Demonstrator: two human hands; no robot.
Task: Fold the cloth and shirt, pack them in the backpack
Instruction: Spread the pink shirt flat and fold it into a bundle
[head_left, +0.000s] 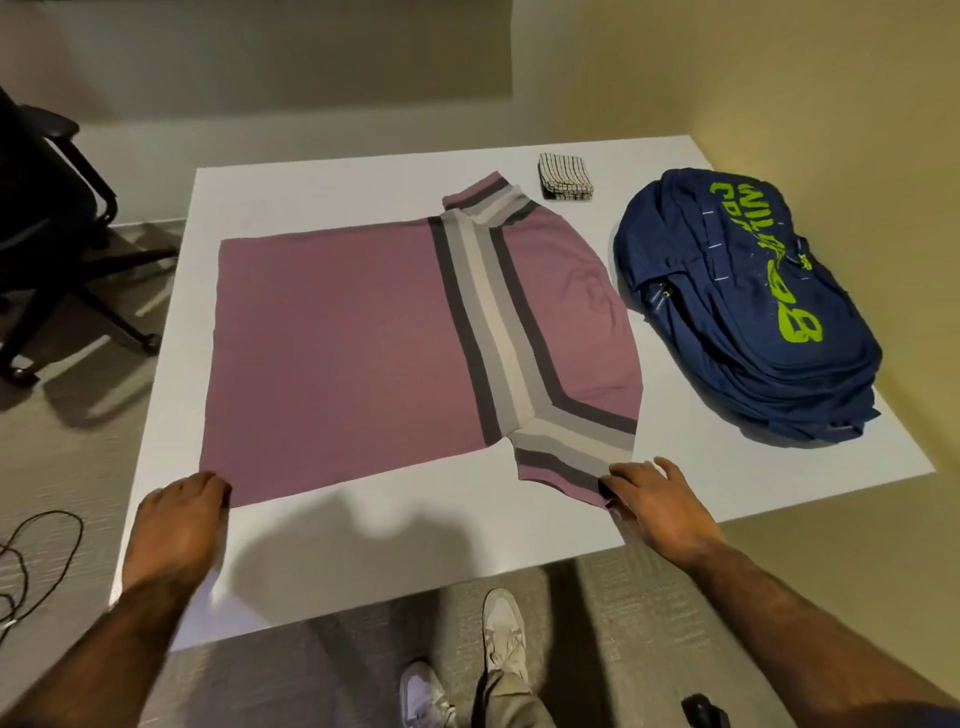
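Note:
A mauve shirt (337, 343) with grey and white stripes lies spread flat on the white table (415, 561), collar to the right. My left hand (179, 519) pinches the shirt's near hem corner. My right hand (654, 506) grips the edge of the near sleeve. A folded checked cloth (565, 175) sits at the far side of the table. The navy backpack (748, 306) with green lettering lies on its side at the right, apart from both hands.
A black office chair (47, 218) stands on the floor to the left. A dark cable (31, 561) loops on the floor at lower left. The table's near edge is just in front of my feet (498, 639). A wall runs close behind the backpack.

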